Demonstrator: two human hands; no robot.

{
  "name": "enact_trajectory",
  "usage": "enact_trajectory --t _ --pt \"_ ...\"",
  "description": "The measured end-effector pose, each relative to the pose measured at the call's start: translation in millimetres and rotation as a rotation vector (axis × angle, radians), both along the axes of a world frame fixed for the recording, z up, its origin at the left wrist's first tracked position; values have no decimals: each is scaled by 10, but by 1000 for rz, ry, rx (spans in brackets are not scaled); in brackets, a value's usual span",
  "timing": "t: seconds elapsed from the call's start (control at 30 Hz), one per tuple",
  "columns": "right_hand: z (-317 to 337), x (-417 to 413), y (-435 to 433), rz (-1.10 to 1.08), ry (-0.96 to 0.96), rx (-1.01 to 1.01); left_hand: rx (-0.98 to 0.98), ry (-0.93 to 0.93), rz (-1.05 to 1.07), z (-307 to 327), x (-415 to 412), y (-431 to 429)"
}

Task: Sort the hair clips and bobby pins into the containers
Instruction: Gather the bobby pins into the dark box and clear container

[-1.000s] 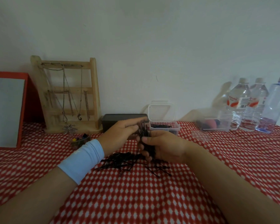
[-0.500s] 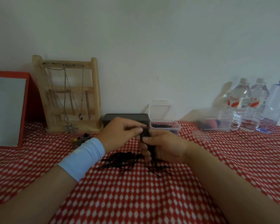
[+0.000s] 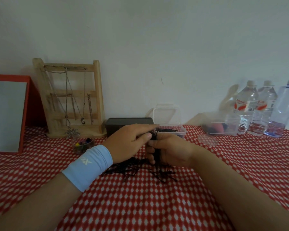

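My right hand [image 3: 170, 150] grips an upright bundle of black bobby pins [image 3: 155, 139] above a loose pile of bobby pins [image 3: 140, 170] on the red checked cloth. My left hand [image 3: 130, 142], with a light blue wristband, touches the top of the bundle with thumb and extended index finger. Just behind the hands stands an open clear container [image 3: 178, 131] holding bobby pins, its lid raised against the wall. A small clear cup of coloured hair clips [image 3: 83, 145] sits to the left.
A black box [image 3: 122, 125] stands behind my left hand. A wooden jewellery stand [image 3: 70, 99] and a red-framed mirror [image 3: 7, 114] are at the back left. At the back right are a clear tub with pink items [image 3: 222, 127], a loose round lid [image 3: 207, 140] and three water bottles [image 3: 260, 109].
My left hand's fingers have shifted from reaching over the bundle to pinching at its top, then the index finger stretched out over it. My right hand kept its grip in place.
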State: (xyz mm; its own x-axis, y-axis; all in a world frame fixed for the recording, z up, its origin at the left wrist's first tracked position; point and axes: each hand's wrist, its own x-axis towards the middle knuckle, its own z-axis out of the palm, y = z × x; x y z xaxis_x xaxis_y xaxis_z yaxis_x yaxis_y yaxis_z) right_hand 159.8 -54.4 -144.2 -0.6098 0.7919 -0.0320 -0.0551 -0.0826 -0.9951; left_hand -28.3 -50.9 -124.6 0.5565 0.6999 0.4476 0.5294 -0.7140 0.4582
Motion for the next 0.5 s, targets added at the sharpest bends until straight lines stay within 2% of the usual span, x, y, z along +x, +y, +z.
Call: enact_trajectory --t 0.17,0.37,0.43,0.5 --pt "-12 34 8 -17 2 11 83 14 91 -30 -31 35" --pt "35 5 -37 -69 -47 49 69 66 -36 -42 20 -16" --pt "29 -12 -44 -78 -72 56 104 97 -7 -58 29 -24" --pt "21 -24 -50 -59 -74 69 134 41 57 -64 19 -2"
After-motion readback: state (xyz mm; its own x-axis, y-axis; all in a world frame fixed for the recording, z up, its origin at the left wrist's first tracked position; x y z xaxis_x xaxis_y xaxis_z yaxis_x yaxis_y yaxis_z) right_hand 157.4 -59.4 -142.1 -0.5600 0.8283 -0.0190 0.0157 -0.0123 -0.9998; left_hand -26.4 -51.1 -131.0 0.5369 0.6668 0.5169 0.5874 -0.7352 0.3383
